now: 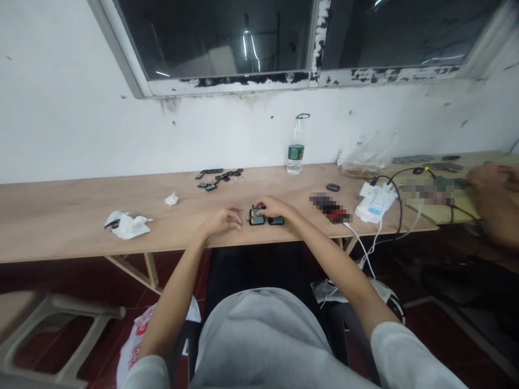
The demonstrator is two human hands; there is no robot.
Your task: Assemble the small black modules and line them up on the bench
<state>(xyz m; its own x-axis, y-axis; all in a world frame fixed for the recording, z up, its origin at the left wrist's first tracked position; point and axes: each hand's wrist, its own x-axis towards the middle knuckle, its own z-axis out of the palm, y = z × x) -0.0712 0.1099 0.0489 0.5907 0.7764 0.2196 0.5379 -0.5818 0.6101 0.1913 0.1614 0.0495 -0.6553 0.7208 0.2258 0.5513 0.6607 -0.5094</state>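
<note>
Small flat devices with black rims and grey-green faces lie close together on the wooden table in front of me. One device (256,221) is in front, and another (276,221) sits just to its right. My right hand (271,206) reaches in from the right, its bent fingertips closed on the rear device (257,212) and partly covering it. To the left of the group, my left hand (225,220) rests at the table with fingers loosely curled and apart. Nothing shows between them, and they do not touch the devices.
Behind are several similar black pieces (223,177) with tiny bits beside them. A water bottle (295,148) stands near the wall. Crumpled tissue (128,225) lies left. To the right are a phone (330,208), a white power strip (373,202), cables and another person's hand (492,181).
</note>
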